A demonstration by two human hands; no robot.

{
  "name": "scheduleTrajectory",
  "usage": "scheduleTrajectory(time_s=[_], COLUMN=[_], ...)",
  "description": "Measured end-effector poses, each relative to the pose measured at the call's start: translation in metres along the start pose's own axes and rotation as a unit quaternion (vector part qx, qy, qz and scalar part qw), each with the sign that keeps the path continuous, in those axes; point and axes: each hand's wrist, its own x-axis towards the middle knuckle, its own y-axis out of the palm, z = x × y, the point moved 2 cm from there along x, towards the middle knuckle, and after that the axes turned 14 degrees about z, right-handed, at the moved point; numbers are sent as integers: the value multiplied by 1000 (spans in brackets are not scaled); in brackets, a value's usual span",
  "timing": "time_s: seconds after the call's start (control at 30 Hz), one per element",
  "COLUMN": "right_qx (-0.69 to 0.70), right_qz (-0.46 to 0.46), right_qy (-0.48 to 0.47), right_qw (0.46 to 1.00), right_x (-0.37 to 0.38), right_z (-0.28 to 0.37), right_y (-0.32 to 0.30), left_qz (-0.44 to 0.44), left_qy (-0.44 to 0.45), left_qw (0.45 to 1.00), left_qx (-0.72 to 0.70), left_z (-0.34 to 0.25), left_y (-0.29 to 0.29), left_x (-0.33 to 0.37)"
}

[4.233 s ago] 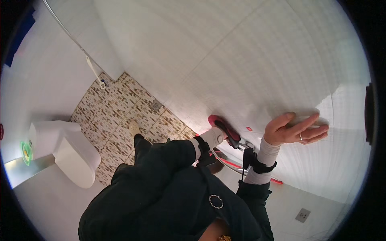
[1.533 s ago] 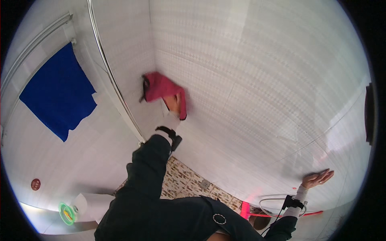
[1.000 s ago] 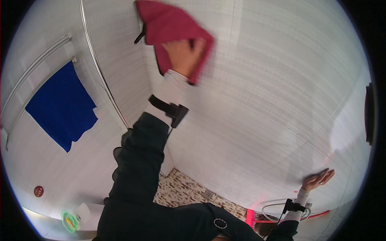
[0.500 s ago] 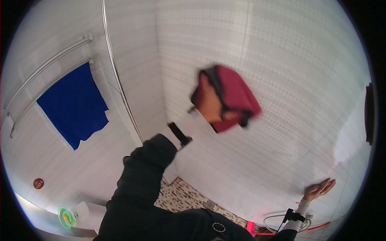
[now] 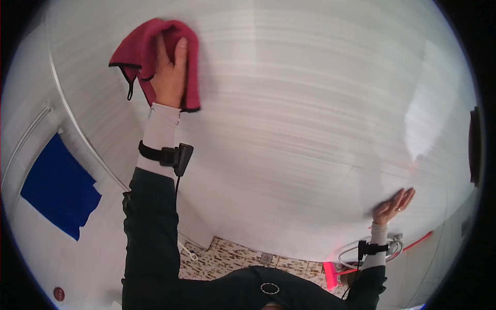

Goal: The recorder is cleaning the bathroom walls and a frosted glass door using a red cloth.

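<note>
Your left hand (image 5: 169, 85) grips the red cloth (image 5: 135, 46) against the wall (image 5: 289, 113) — likely wiping; your right hand (image 5: 390, 208) is empty; the next stroke needs even pressure.

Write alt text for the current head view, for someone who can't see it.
The left hand holds a black-edged red cloth up at a pale wall; the right hand lies open on the wall, lower down. A blue cloth hangs at left.

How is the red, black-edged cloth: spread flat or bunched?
Bunched: the cloth curves around the bare left hand, its top arched and left corner sticking out.
</note>
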Motion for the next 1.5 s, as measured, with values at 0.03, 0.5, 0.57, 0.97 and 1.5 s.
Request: scheduleTrajectory(time_s=[0.03, 0.5, 0.57, 0.97, 1.5], right_qx=[2, -11, -11, 0, 390], right_qz=[-3, 3, 0, 7, 171], right_qy=[12, 5, 7, -5, -59], right_qw=[1000, 1000, 1000, 1000, 903], right_x=[-3, 4, 3, -1, 7], right_z=[-2, 1, 1, -11, 180], right_y=[-3, -7, -5, -10, -11], left_qz=[19, 249, 369, 435, 177], left_qy=[12, 340, 332, 231, 129], left_qw=[1000, 907, 866, 813, 939], left_qx=[-11, 13, -51, 312, 265], left_z=[-27, -271, -270, -112, -33], left_y=[15, 147, 173, 156, 110], left_x=[-2, -114, -169, -226, -256])
